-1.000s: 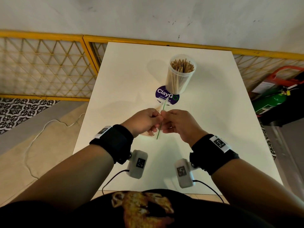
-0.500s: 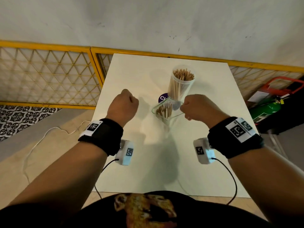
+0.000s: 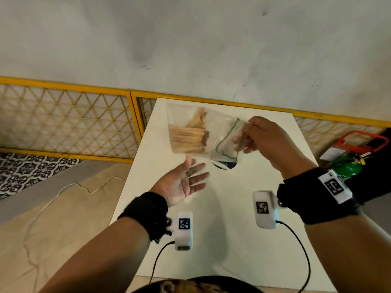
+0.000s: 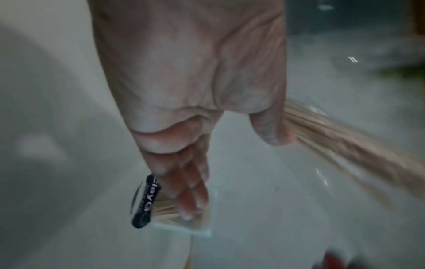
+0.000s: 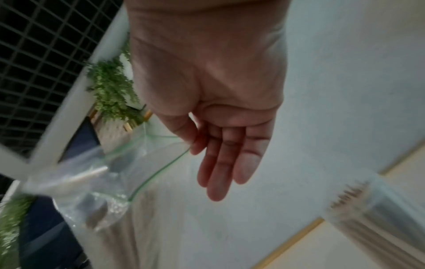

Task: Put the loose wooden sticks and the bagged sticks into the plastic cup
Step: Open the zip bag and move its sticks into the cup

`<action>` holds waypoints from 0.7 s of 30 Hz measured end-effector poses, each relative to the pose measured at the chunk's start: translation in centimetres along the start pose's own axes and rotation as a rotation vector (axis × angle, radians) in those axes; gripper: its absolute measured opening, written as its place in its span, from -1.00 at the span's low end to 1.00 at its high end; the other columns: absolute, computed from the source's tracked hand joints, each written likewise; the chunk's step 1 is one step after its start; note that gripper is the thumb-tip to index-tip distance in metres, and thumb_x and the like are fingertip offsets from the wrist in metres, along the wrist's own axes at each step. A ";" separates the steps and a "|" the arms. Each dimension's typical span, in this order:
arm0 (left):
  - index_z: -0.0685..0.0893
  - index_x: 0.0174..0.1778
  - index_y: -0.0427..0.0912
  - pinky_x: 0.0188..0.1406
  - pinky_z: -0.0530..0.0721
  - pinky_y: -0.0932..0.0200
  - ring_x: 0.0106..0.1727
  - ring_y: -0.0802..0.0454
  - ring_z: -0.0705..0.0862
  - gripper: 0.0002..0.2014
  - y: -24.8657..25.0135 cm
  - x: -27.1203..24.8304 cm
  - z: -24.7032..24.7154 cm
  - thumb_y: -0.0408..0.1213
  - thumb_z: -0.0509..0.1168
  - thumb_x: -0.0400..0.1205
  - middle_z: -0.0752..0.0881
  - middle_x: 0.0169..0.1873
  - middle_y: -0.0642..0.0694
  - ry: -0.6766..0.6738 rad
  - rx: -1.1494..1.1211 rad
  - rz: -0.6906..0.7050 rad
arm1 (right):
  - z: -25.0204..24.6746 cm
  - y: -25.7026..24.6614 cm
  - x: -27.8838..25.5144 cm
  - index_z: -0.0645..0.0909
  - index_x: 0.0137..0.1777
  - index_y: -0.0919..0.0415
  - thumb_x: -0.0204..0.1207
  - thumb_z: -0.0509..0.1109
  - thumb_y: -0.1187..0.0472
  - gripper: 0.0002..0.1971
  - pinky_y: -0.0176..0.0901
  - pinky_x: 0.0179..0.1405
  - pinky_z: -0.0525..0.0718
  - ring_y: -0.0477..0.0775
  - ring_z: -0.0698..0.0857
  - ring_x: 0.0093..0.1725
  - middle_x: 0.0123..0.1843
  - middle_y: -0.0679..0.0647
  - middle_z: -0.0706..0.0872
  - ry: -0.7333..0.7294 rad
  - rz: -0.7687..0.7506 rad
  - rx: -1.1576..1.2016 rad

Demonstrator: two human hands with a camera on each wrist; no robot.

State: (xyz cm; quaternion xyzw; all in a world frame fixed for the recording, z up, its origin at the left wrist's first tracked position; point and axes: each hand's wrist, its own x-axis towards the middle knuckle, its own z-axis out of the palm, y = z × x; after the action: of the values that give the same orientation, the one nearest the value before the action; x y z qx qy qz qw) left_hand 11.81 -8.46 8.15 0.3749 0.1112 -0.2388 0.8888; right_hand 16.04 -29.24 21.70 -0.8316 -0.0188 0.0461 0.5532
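My right hand point(image 3: 245, 138) holds a clear zip bag point(image 3: 203, 132) up over the white table point(image 3: 232, 229), pinching its green-edged mouth point(image 5: 161, 169) between thumb and forefinger; the other fingers stay straight. The bag lies sideways in the air, and its wooden sticks point(image 3: 186, 138) are bunched at the left end. Just below it is my left hand point(image 3: 186, 180), palm up with fingers spread and holding nothing. The plastic cup point(image 5: 372, 214), full of sticks, stands behind the bag and is mostly hidden in the head view. It also shows past my left fingertips point(image 4: 184, 220).
A purple round label point(image 3: 224, 164) lies on the table by the cup. A yellow lattice fence point(image 3: 63, 119) runs behind and left of the table. A green cylinder point(image 3: 347, 169) sits on the floor at the right, and a white cable point(image 3: 63, 191) trails at the left.
Both hands were together on the bag at the table. My right hand has since lifted the bag high and turned it sideways. My left hand let go, opened and came under it.
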 end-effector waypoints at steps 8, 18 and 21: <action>0.77 -0.08 -0.06 -0.46 0.68 0.30 -0.21 0.06 0.78 -0.45 1.8 0.8 1.6 -0.08 0.73 0.03 0.80 -0.17 -0.04 -0.086 -0.216 0.176 | 0.3 3.0 -0.8 0.60 -0.22 0.25 0.59 0.24 0.30 -0.82 -0.04 -0.40 0.61 0.18 0.66 -0.50 -0.37 0.23 0.71 0.039 0.119 0.217; 0.73 -0.11 -0.05 -0.44 0.64 0.35 -0.32 0.14 0.66 -0.54 1.7 1.9 1.6 -0.01 0.66 0.14 0.72 -0.26 0.00 -0.073 -0.068 0.160 | 1.9 4.3 -2.3 0.74 -0.27 0.32 0.40 0.37 0.49 -0.86 -0.13 0.00 0.70 0.09 0.79 -0.03 -0.11 -0.01 0.85 0.107 -0.103 0.071; 0.64 -0.10 -0.09 -0.44 0.64 0.35 -0.39 0.20 0.68 -0.61 1.9 1.6 2.7 0.01 0.50 0.25 0.73 -0.37 0.05 -0.077 0.184 0.109 | 3.1 4.5 -0.6 0.72 -0.06 0.27 0.46 0.41 0.18 -0.83 -0.15 0.02 0.59 0.12 0.72 -0.07 -0.07 0.07 0.79 -0.179 0.048 -0.058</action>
State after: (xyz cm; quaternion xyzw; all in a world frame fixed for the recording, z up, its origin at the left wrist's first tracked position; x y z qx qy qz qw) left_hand 14.16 -9.83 10.59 0.4509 0.0341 -0.2135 0.8660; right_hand 15.08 -28.21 16.45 -0.8400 -0.0497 0.1331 0.5237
